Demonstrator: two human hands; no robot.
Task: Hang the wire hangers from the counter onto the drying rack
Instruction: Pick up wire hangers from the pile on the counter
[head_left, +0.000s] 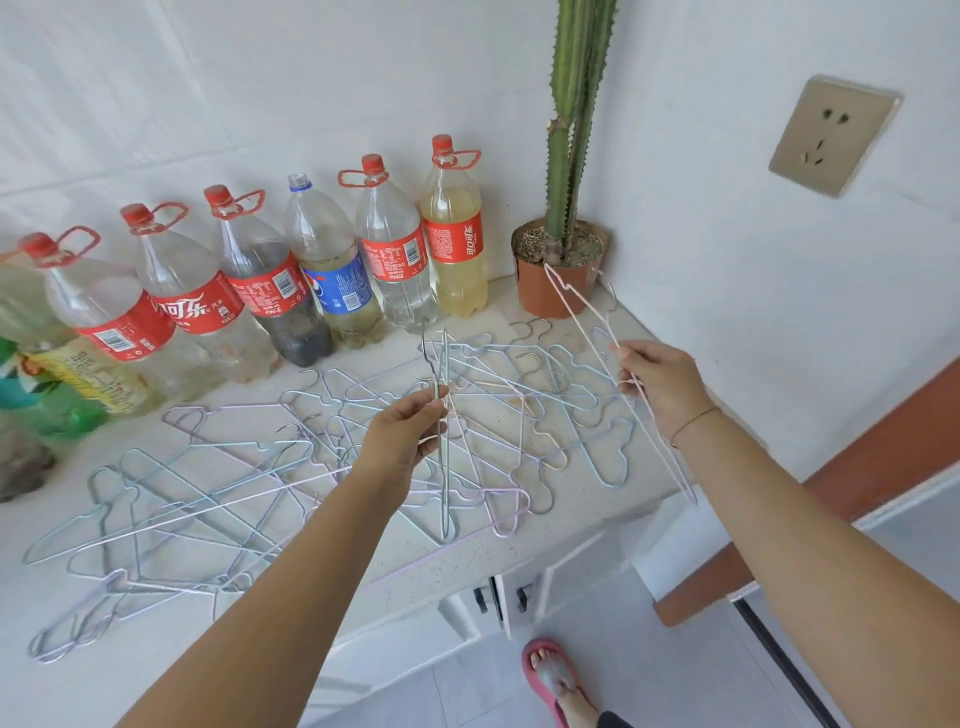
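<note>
Several thin wire hangers (249, 483) in pale blue, lilac and pink lie tangled across the white counter (524, 545). My left hand (402, 434) pinches a light blue hanger (444, 467) near its hook and holds it edge-on above the pile. My right hand (662, 384) grips a pink hanger (587, 317), lifted off the counter, its far end reaching toward the cactus pot. No drying rack is in view.
A row of large plastic bottles (270, 291) stands along the tiled back wall. A tall cactus in an orange pot (553, 270) fills the counter's right corner. A wall socket (831, 135) is to the right. White cabinet doors (519, 592) and my sandalled foot (553, 675) lie below.
</note>
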